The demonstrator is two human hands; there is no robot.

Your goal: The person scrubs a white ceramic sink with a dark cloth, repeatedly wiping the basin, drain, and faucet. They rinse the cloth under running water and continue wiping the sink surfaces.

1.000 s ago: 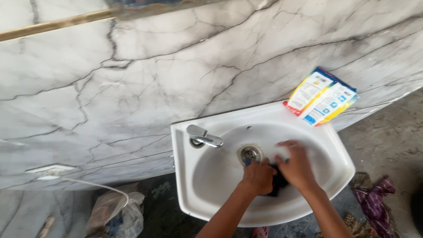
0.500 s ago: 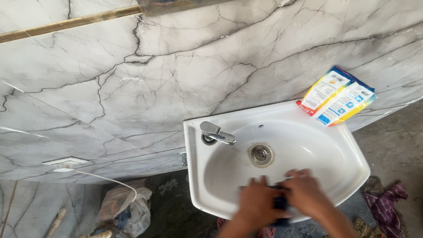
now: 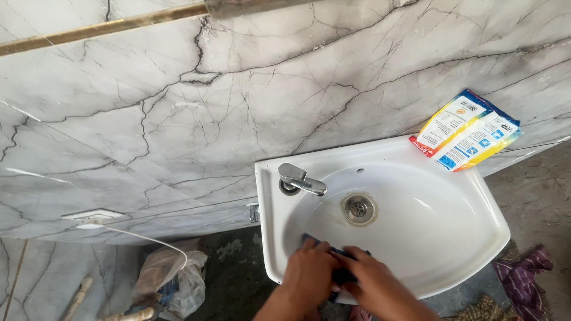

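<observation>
hands slid left: left hand, right hand pressing dark cloth in sink.

- Left hand and right hand press a dark cloth against the sink's front-left rim.
- Tap at its back-left corner.
- Two packets at its back-right corner.

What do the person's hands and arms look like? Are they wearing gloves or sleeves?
No gloves and no sleeves show. The left hand and right hand are bare, and so are the forearms as far as the picture reaches. I can see no rings, watch or bracelets on them.
</observation>
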